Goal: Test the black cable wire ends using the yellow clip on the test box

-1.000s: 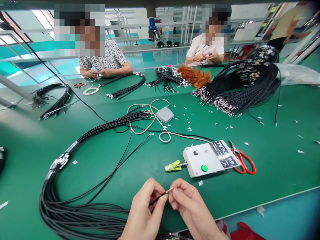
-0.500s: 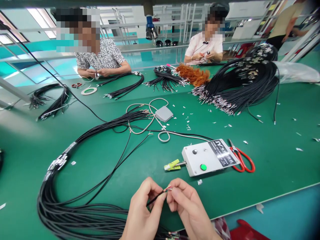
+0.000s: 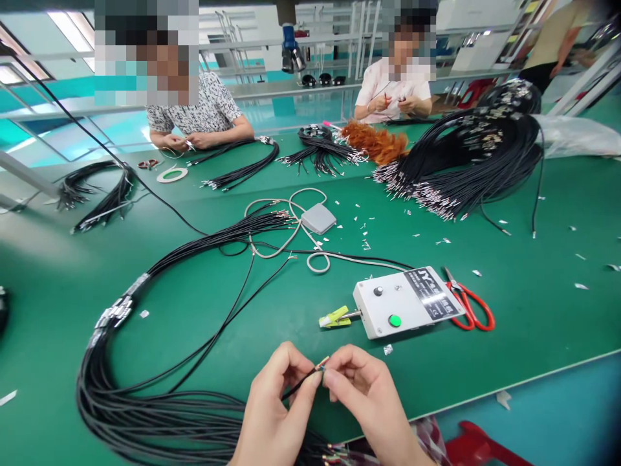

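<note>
Near the front edge of the green table, my left hand (image 3: 279, 404) is closed around a black cable (image 3: 297, 387) just behind its stripped end. Thin coloured inner wires (image 3: 322, 364) stick out past the thumb. My right hand (image 3: 366, 395) pinches at these wires with thumb and forefinger, close to the left fingertips. To the left curves a thick bundle of black cables (image 3: 160, 414), bound with silvery wraps (image 3: 116, 310). Beyond my hands lies a white control box (image 3: 392, 301) with a green button and a yellow clip (image 3: 336, 318) on its shaft.
Red-handled scissors (image 3: 473, 307) lie right of the box. A grey pedal (image 3: 319, 219) with its cord sits behind it. A large black cable heap (image 3: 466, 162) is at the back right, amid paper scraps. Two people work across the table (image 3: 533, 291); another stands farther back.
My right fingertips have shifted slightly at the wire end, and the inner wires now fan apart more. My left hand keeps its hold on the cable.
</note>
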`<state>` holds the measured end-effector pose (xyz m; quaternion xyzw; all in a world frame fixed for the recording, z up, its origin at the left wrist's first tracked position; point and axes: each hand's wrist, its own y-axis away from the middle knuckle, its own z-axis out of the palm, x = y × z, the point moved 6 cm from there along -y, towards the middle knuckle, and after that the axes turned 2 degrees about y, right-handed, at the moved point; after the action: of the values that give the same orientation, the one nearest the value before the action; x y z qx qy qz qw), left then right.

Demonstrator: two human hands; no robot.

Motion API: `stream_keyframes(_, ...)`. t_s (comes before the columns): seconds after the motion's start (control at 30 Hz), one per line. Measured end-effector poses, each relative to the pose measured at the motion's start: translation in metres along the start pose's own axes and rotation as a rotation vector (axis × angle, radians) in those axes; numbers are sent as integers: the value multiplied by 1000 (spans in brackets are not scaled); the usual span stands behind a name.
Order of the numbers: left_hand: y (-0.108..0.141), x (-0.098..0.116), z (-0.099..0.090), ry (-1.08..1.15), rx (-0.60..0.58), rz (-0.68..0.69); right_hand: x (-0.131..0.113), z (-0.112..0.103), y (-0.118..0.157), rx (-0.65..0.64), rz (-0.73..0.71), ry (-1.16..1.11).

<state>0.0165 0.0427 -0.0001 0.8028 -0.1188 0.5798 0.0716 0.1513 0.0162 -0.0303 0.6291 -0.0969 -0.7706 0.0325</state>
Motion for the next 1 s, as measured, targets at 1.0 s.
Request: stream_keyframes(1.0,-4,-13,6,646,-420,-430,15,20,-5,-520,444,-404)
